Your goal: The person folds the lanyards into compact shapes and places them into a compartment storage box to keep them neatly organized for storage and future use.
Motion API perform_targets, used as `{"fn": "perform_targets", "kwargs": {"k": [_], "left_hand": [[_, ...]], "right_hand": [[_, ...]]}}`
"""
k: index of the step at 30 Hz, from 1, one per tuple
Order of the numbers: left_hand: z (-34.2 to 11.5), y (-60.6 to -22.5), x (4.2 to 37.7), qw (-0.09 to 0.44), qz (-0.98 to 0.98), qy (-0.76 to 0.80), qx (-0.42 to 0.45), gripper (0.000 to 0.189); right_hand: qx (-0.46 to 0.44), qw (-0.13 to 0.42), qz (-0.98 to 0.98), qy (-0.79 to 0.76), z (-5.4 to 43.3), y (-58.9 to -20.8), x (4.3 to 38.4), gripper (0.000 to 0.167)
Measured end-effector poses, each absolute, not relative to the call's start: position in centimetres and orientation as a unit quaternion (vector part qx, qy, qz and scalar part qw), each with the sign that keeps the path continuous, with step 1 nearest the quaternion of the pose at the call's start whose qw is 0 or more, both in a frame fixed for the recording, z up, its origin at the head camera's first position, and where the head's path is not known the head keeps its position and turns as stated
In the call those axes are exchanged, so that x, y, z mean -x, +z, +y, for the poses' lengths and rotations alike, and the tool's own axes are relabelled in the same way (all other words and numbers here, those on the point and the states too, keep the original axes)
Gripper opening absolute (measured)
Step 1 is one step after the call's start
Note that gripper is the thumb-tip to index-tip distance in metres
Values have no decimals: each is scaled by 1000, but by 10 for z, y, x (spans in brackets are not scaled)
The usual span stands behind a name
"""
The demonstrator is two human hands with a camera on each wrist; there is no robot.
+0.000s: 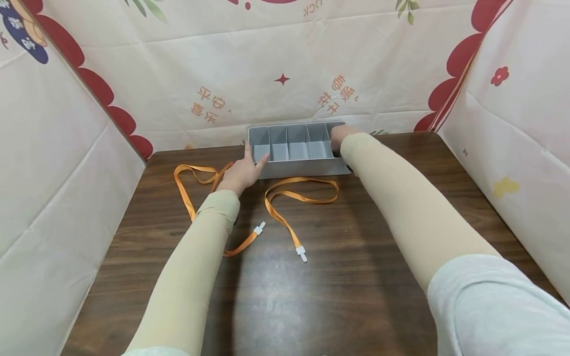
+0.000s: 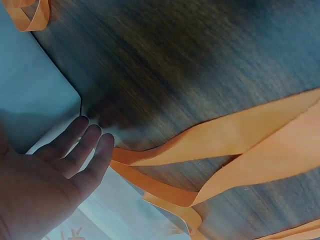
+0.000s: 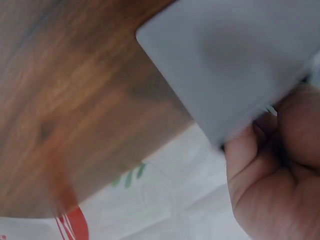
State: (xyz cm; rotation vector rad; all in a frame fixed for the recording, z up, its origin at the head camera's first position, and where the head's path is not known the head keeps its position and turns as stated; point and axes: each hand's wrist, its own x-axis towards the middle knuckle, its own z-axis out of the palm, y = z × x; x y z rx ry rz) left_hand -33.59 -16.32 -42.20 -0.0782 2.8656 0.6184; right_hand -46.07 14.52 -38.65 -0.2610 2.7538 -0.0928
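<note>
A grey storage box (image 1: 304, 169) with a row of upright dividers stands at the back of the table. At its left end is my left hand (image 1: 242, 172), thumb and index finger spread at the near left corner. The left wrist view shows other fingers of this left hand (image 2: 75, 165) lying fairly straight beside the box's end (image 2: 35, 90). My right hand (image 1: 342, 137) is at the opposite end, reaching over the rightmost compartment. Seen from the right wrist, the right hand (image 3: 280, 175) curls its fingers at the rim of the box (image 3: 225, 65); its fingertips are hidden.
Two orange lanyards with white clips lie on the brown wood-grain table (image 1: 347, 296). One lanyard (image 1: 181, 190) passes behind my left forearm; the other lanyard (image 1: 285, 225) lies in front of the box. Printed cloth walls (image 1: 258, 74) rise at the back and both sides.
</note>
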Motion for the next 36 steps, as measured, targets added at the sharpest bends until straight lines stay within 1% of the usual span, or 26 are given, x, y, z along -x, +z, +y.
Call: {"fn": "perform_targets", "kwargs": {"k": [4,6,8,15,18,22,27,36], "left_hand": [[-165,-420,335,104,972,206,30,99],[-167,-419,335,102,972,207,33,98],[-168,-418,334,103,972,208,35,97],[-168,-419,335,109,971,212,32,97],[-169,-419,335,110,972,206,34,97],[-167,-418,336,124,973,194,30,99],[-168,-415,334,135,973,187,30,99],[-173,-384,324,78,978,192,-15,90]], "right_hand": [[78,217,969,-88,142,-345,448,13],[78,217,967,-108,140,-323,443,11],[81,218,966,-110,140,-304,439,14],[98,200,973,-59,140,-257,432,15],[98,211,971,-54,137,-241,425,20],[101,236,965,-52,134,-221,411,26],[125,251,957,-79,129,-207,395,29],[174,244,953,-48,122,-187,365,33]]}}
